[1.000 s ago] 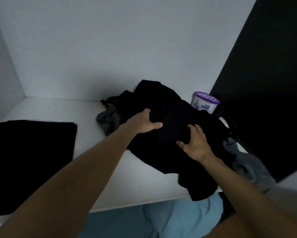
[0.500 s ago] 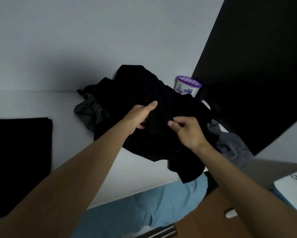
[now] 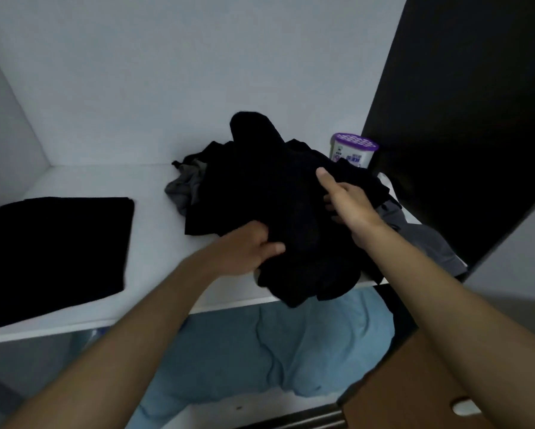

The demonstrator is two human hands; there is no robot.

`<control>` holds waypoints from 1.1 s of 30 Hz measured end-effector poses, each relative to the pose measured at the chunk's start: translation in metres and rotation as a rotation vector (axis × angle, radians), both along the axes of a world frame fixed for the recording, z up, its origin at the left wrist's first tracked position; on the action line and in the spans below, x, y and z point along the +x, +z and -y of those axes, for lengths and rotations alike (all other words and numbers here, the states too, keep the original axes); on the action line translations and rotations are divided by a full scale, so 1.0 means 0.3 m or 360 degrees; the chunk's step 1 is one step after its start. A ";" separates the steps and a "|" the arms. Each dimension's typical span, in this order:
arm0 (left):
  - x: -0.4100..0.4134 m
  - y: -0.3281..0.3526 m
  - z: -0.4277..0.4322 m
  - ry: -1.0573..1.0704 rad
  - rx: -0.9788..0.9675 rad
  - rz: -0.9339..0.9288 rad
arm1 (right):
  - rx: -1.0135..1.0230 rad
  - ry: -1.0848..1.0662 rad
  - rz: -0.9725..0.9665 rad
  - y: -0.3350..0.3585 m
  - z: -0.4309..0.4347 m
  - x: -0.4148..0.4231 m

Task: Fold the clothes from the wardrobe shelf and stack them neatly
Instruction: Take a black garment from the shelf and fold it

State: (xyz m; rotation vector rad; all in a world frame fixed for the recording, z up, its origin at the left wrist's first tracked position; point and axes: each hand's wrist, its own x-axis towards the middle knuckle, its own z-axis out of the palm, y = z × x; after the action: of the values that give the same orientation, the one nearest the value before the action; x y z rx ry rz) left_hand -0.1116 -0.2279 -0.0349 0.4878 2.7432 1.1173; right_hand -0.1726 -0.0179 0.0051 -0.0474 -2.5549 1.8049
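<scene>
black clothes [image 3: 275,205]: matt cloth | shelf [image 3: 155,212]: smooth white | tub [image 3: 351,150]: plastic

— What's the little tub [image 3: 354,149] in the far right corner?

— Round and white, standing upright, with a purple lid full of small holes. It has a purple label too blurred to read. It stands just beside the big dark panel [image 3: 464,119] that runs up the right side.

— And lower down, nearer us?

— A light blue cloth [image 3: 291,351], rumpled and creased, across the middle. Right of it there's a brown wooden surface [image 3: 414,388] with a small white oval thing [image 3: 465,407] on it. I can't tell what that is. A dark strip [image 3: 303,421] runs along the nearest edge.
</scene>
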 end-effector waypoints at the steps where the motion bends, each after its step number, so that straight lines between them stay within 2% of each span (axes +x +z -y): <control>1: 0.051 -0.022 -0.022 -0.0107 -0.0131 0.0152 | -0.0132 0.0174 0.0262 0.004 0.006 -0.008; 2: 0.096 -0.045 -0.043 -0.0169 -0.0252 0.0254 | -0.0207 0.0328 0.0458 -0.003 0.015 -0.008; 4: 0.161 -0.086 -0.079 -0.0163 -0.0364 0.0344 | -0.0253 0.0556 0.0614 -0.048 0.030 0.009; 6: 0.209 -0.114 -0.084 0.0003 -0.0288 0.0420 | -0.0213 0.0685 0.0589 -0.092 0.039 0.035; 7: 0.236 -0.129 -0.079 0.0119 -0.0133 0.0468 | -0.0179 0.0698 0.0537 -0.109 0.043 0.053; 8: 0.264 -0.146 -0.071 0.0203 0.0132 0.0548 | -0.0148 0.0707 0.0466 -0.126 0.043 0.074; 12: 0.392 -0.221 -0.064 0.0366 0.1635 0.0731 | -0.0150 0.0884 0.0021 -0.168 0.009 0.204; 13: 0.418 -0.228 -0.075 0.0459 0.1865 0.0705 | -0.0103 0.0976 -0.0090 -0.179 -0.006 0.243; 15: 0.441 -0.234 -0.108 0.0601 0.2088 0.0615 | 0.0036 0.1120 -0.0201 -0.208 -0.032 0.320; 17: 0.450 -0.224 -0.158 0.0760 0.2143 0.0534 | 0.0184 0.1241 -0.0284 -0.250 -0.041 0.382; 20: 0.459 -0.249 -0.224 0.1232 0.2120 0.0452 | 0.0300 0.1446 -0.0265 -0.329 -0.046 0.469; 22: 0.490 -0.292 -0.231 0.1557 0.1871 0.0284 | 0.0381 0.1651 -0.0061 -0.380 -0.070 0.534; 23: 0.517 -0.312 -0.230 0.1614 0.1713 0.0215 | 0.0416 0.1786 0.0078 -0.403 -0.092 0.559; 26: 0.616 -0.382 -0.208 0.1561 0.1327 0.0261 | 0.0549 0.1979 0.0423 -0.444 -0.179 0.600; 28: 0.686 -0.432 -0.184 0.1536 0.1157 0.0459 | 0.0639 0.1814 0.0438 -0.454 -0.235 0.608; 31: 0.796 -0.491 -0.158 0.1589 0.0996 0.0682 | 0.0814 0.1417 0.0173 -0.466 -0.278 0.634; 33: 0.874 -0.509 -0.156 0.1548 0.0976 0.0739 | 0.0816 0.1205 0.0012 -0.473 -0.274 0.681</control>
State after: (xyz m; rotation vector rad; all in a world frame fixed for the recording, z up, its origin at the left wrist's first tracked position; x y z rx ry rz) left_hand 0.1507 -0.1810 -0.1874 -1.0551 2.1274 1.9347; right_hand 0.0317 0.0642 -0.1367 1.0322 -3.1978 1.1540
